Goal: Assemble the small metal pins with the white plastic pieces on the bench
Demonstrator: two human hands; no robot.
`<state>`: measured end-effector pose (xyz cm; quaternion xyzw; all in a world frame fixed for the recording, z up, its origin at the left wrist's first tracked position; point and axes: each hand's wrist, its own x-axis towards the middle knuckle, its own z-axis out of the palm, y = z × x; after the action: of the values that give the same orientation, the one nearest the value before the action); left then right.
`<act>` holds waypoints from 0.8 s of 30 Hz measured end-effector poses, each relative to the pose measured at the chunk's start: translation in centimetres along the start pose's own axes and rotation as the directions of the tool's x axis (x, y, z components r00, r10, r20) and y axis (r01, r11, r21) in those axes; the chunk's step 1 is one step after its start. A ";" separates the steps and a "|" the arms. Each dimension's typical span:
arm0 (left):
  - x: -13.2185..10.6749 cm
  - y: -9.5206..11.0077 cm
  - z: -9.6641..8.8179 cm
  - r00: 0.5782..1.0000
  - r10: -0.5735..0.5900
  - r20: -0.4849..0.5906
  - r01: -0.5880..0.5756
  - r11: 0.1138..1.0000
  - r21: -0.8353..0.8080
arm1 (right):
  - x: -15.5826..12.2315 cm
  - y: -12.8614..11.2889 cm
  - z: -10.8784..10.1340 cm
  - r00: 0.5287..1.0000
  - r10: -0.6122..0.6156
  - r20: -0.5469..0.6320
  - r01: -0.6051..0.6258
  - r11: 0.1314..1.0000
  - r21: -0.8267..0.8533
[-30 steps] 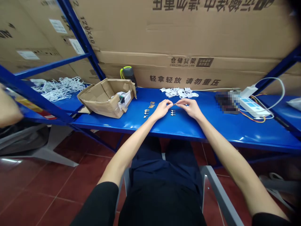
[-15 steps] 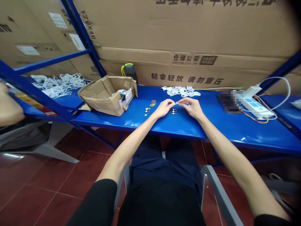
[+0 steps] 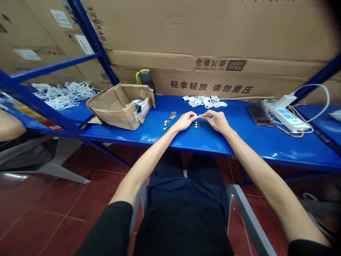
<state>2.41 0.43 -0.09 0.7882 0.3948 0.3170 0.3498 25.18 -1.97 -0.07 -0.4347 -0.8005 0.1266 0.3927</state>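
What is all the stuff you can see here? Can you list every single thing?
blue steel shelf: one, blue, in front of the person
flat cardboard cartons: several, brown, behind the shelf
open cardboard box: one, brown, left end of the shelf
dark bottle: one, dark with a yellow-green loop, behind the box
white plastic clips: many, white, heaped at the shelf's back
small metal pins: three small groups, brass and silver, near the hands
white plastic loops: many, white, tangled on the left shelf
power strip: one, white, right side of the shelf
pixelated object: one, too blurred to tell, beside the power strip
floor tiles: many, dark red, below the shelf
another person's arm: one, bare, left edge
left hand: one, above the shelf, pinching a tiny metal piece
right hand: one, above the shelf, pinching the same piece
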 end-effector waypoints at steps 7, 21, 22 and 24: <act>0.1 -0.1 0.1 1.000 0.005 0.004 -0.005 1.000 -0.029 | 0.2 0.1 0.6 0.999 -0.014 -0.032 0.015 0.999 0.050; 0.1 0.0 0.4 0.987 0.085 -0.138 -0.084 0.996 0.007 | 0.5 0.1 0.7 0.995 -0.045 -0.092 0.044 0.999 -0.013; 0.1 0.0 0.4 0.983 0.089 -0.161 -0.085 0.996 0.026 | 0.5 0.1 0.7 0.994 -0.029 -0.105 0.027 0.999 -0.017; 0.1 -0.1 0.5 0.975 0.105 -0.197 -0.090 0.992 0.086 | 0.6 0.1 0.7 0.994 0.003 -0.107 -0.007 0.999 -0.044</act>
<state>2.76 0.40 -0.42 0.7833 0.4008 0.3967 0.2617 24.56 -1.35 -0.29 -0.4514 -0.7798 0.0866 0.4250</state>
